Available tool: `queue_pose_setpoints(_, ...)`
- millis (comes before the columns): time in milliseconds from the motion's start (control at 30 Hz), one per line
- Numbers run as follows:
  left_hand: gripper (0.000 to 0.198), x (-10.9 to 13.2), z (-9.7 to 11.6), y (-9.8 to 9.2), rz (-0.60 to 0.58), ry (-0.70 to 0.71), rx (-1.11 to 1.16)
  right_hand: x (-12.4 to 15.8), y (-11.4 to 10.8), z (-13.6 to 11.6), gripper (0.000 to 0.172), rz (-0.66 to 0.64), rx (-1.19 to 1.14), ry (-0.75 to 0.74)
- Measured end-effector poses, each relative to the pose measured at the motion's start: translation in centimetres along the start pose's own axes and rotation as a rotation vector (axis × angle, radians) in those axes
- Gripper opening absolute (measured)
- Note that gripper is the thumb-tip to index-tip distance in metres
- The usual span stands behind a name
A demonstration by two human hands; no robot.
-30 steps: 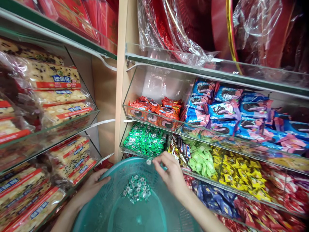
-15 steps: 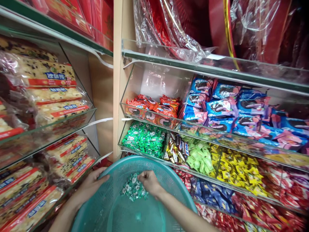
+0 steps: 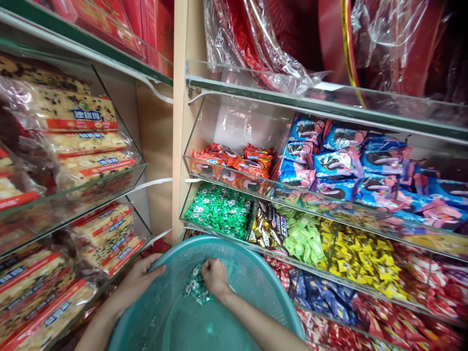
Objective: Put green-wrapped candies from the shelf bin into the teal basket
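A round teal plastic basket (image 3: 270, 278) with mesh sides fills the lower middle of the view. My left hand (image 3: 142, 280) grips its left rim, thumb on the inner side and fingers on the outside. Inside, a small heap of green-and-clear wrapped candies (image 3: 195, 290) rests against the far wall. My right hand (image 3: 215, 275) reaches into the basket with its fingers closed over the right side of that heap, on some of the candies. Its fingertips are partly hidden.
Right behind the basket, a glass bin of green candies (image 3: 219, 207) adjoins yellow-wrapped candies (image 3: 361, 256). Above sit blue snack packs (image 3: 334, 163) and red packs (image 3: 252, 163). Packaged pastries (image 3: 78, 114) line the left shelves. A wooden post (image 3: 179, 146) divides the shelving.
My right hand has moved slightly left and now covers more of the candy heap. My left hand stays on the rim, and the basket has barely moved.
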State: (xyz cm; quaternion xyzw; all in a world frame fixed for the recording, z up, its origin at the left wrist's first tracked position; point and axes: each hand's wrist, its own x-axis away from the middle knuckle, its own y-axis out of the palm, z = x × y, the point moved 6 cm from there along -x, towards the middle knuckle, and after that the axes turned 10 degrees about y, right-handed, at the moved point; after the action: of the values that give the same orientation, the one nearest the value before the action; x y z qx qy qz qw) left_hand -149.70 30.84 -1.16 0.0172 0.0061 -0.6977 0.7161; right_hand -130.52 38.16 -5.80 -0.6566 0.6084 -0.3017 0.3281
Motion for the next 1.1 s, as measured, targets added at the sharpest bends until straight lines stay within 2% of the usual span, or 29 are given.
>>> queue_pose_setpoints(100,0.05,0.0,0.3,0.0,0.012,0.004,-0.02,0.2,-0.4,0.1,0.023,0.027,0.057,0.041)
queue_pose_setpoints(400,0.049,0.2,0.7,0.0,0.012,0.009,-0.056,0.7,-0.8,-0.6,0.012,0.018,0.122,0.016)
queue_pose_setpoints(567,0.043,-0.1,0.3,0.0,-0.02,0.019,-0.038,1.6,-2.4,-1.5,0.01,0.041,0.115,-0.052)
queue_pose_setpoints(700,0.043,-0.1,0.2,0.1,-0.015,0.005,-0.02,3.5,-5.6,-4.7,0.01,0.096,0.153,-0.285)
queue_pose_setpoints(833,0.042,-0.1,0.0,0.2,-0.029,0.004,0.0,4.0,-10.9,-8.2,0.015,0.226,0.191,-0.513)
queue_pose_setpoints(967,0.044,-0.2,0.0,0.0,-0.029,0.032,-0.006,1.6,-15.9,-9.3,0.016,0.345,0.267,-0.546)
queue_pose_setpoints(1033,0.046,-0.2,0.1,0.0,-0.03,0.032,-0.01,0.2,-17.2,-8.9,0.013,0.353,0.337,-0.516)
queue_pose_setpoints(1100,0.047,-0.2,0.2,-0.1,-0.024,0.031,-0.01,-0.9,-17.5,-8.2,0.01,0.316,0.386,-0.49)
